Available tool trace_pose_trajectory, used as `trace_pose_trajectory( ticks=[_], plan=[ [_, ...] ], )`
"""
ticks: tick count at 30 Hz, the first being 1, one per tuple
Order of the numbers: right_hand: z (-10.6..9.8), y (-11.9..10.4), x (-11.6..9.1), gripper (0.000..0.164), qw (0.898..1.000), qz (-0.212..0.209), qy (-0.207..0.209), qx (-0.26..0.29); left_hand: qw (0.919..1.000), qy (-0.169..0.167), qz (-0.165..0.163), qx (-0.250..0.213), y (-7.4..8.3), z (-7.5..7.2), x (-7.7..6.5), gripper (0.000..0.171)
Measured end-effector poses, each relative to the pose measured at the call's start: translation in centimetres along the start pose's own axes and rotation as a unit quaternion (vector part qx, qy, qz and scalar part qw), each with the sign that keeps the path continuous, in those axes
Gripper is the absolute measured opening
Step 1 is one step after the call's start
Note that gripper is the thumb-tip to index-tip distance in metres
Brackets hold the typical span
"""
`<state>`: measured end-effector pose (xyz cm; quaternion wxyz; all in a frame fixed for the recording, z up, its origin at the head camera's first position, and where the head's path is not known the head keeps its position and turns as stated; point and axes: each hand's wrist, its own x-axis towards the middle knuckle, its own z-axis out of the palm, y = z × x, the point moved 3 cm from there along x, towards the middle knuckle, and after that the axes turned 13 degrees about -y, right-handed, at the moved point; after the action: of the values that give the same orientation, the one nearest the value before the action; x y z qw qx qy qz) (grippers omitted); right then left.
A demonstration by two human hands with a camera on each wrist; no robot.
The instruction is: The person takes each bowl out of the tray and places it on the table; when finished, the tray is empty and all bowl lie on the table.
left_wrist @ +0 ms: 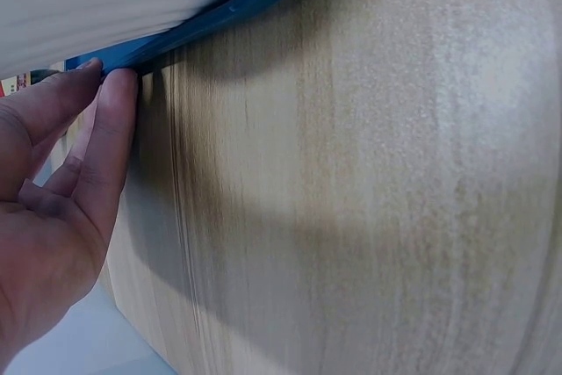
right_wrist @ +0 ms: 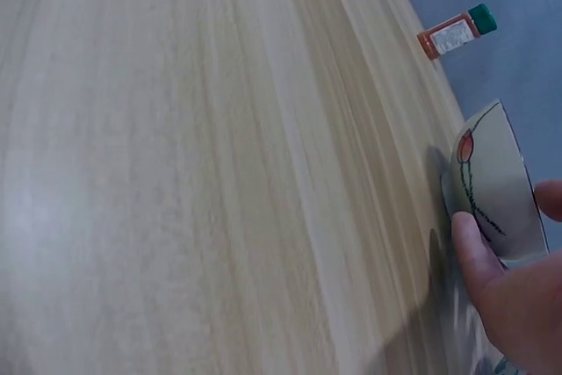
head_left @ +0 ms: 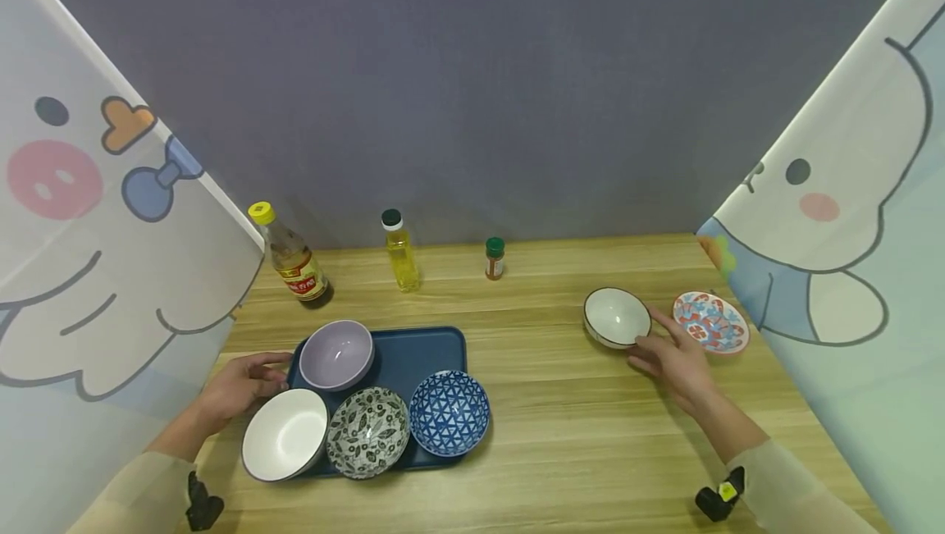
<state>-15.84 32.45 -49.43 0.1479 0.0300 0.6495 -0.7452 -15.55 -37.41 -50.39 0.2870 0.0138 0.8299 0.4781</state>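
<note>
At the left, my left hand (head_left: pixel 239 390) pinches the rim of the dark blue tray (head_left: pixel 428 341); thumb and fingertips meet at that edge in the left wrist view. On the tray are a lilac bowl (head_left: pixel 337 355), a white bowl (head_left: pixel 285 435), a black-and-white leaf-patterned bowl (head_left: pixel 368 433) and a blue-and-white triangle-patterned bowl (head_left: pixel 449 414). Over at the right, my right hand (head_left: pixel 677 362) grips the right side of a small white bowl (head_left: pixel 616 317) with a dark rim. Its painted outer wall shows in the right wrist view, thumb against it.
Behind the tray stand a yellow-capped dark sauce bottle (head_left: pixel 299 267) and an oil bottle (head_left: pixel 402 259). A green-capped spice jar (head_left: pixel 495 259) is near the grey back wall (head_left: pixel 472 91). A patterned plate (head_left: pixel 711 322) lies beyond my right hand. Cartoon-printed panels (head_left: pixel 827 214) flank the table.
</note>
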Motion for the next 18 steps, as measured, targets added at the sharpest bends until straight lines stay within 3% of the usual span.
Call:
trace_pose_trajectory(
  ticks=[10,14,18],
  plan=[
    [-0.1,0.1,-0.3,0.086,1.0,0.006,-0.025,-0.017,1.0,0.004,-0.001,0.004,-0.4,0.0,0.0,0.056],
    [-0.1,-0.4,-0.4,0.085,0.996,0.017,-0.022,-0.084,0.9999,0.008,0.002,0.011,-0.6,-0.1,0.1,0.056],
    [-0.4,-1.3,-0.6,0.078,0.984,0.006,-0.019,-0.176,0.9999,0.007,0.009,0.011,-0.5,-0.1,0.3,0.056]
  ],
)
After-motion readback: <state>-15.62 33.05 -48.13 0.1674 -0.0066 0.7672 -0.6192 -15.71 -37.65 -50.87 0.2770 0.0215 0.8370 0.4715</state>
